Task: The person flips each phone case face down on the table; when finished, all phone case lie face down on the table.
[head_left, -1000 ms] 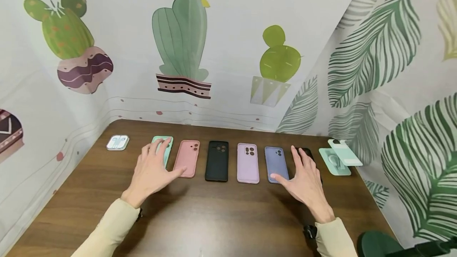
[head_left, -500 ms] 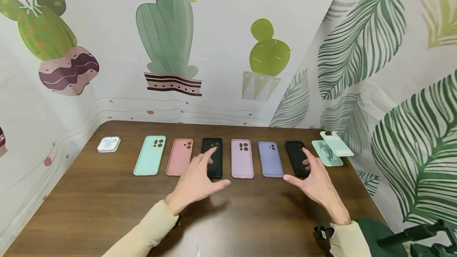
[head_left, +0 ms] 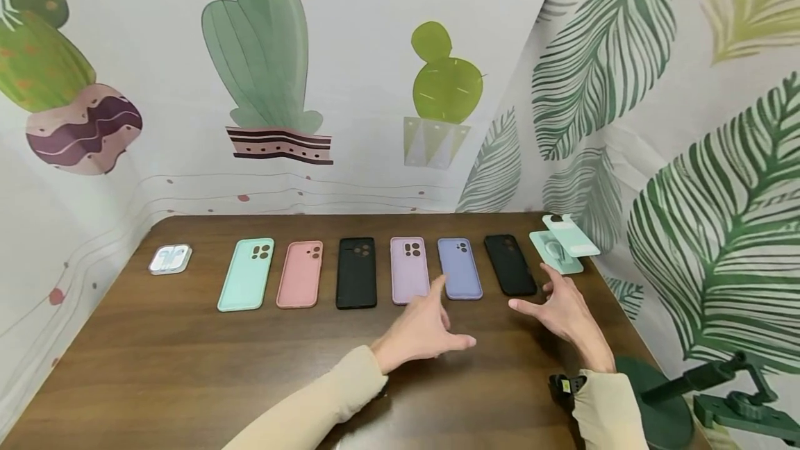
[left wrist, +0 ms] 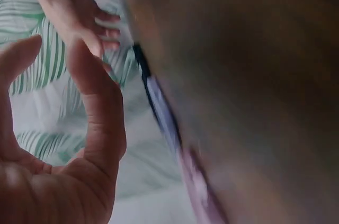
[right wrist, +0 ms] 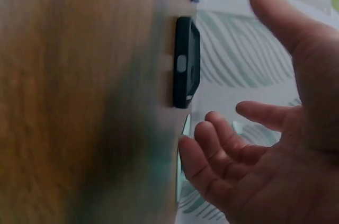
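A row of phone cases lies on the wooden table: mint, pink, black, lilac, blue and, at the right end, another black case. My left hand hovers in front of the lilac and blue cases, thumb and forefinger spread, holding nothing. Close by the right-end black case is my right hand, its thumb apart from loosely bent fingers; nothing is in it. The right wrist view shows that black case just beyond the right fingers.
A mint folding phone stand stands at the back right. Earphones in a clear box lie at the back left. A dark green round base with an arm is beside my right sleeve. Printed cloth hangs behind the table.
My left hand has swept rightward, from over the mint and pink cases past the middle black one. The right hand has shifted right, off the right-end black case. The head view has turned right.
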A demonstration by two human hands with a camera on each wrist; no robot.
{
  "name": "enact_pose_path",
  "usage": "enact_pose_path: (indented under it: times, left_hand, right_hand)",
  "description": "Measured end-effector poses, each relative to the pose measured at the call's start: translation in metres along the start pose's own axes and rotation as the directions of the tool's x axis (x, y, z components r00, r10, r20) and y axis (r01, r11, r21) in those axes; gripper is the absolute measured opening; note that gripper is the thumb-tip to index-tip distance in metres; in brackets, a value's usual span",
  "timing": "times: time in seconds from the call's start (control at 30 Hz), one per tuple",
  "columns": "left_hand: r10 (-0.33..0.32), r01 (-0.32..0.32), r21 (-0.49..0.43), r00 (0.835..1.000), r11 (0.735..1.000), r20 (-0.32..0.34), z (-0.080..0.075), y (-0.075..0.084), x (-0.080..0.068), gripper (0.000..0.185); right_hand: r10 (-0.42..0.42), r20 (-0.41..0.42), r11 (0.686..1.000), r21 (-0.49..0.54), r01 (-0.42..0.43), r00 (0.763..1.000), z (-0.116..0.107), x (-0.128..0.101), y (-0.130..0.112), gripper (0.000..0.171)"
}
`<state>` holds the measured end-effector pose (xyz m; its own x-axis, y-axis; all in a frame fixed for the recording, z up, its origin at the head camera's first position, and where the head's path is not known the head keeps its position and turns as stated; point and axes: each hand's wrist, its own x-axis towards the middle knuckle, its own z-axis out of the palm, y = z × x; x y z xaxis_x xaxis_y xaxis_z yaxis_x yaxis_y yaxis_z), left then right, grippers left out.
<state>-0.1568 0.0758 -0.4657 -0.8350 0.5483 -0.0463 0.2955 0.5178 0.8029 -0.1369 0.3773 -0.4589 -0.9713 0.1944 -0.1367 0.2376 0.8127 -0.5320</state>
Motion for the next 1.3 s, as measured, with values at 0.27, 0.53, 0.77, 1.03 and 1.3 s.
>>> enact_pose_path:
  times: [0.27,0.53,0.77,1.03,1.3]
  left_hand:
    - [-0.068,0.072,-0.029,0.991,0.997,0.111,0.049,0.038,0.046,0.113]
    - [-0.183,0.184,-0.005,0.978,0.983,0.099,0.084,0.036,0.106,0.111]
    - [-0.27,0.265,0.068,0.96,0.962,0.077,0.088,0.037,0.13,0.112]
    - [-0.314,0.313,0.028,0.943,0.949,0.113,0.08,0.053,0.129,0.107]
    - [-0.366,0.388,-0.175,0.919,0.905,0.149,0.082,0.055,0.137,0.108]
  right_hand:
    - [0.009,0.044,1.0,-0.026,-0.008,0.999,-0.004,0.022,0.01,0.117]
    - [0.015,0.112,0.999,0.03,-0.018,0.994,-0.001,0.037,0.012,0.11]
    - [-0.01,0.136,1.0,0.006,0.009,0.991,-0.001,0.042,0.011,0.108]
    - [-0.003,0.171,0.999,-0.049,0.011,0.985,-0.006,0.047,0.013,0.106]
    - [0.016,0.189,0.998,-0.061,-0.004,0.982,-0.009,0.05,0.016,0.1]
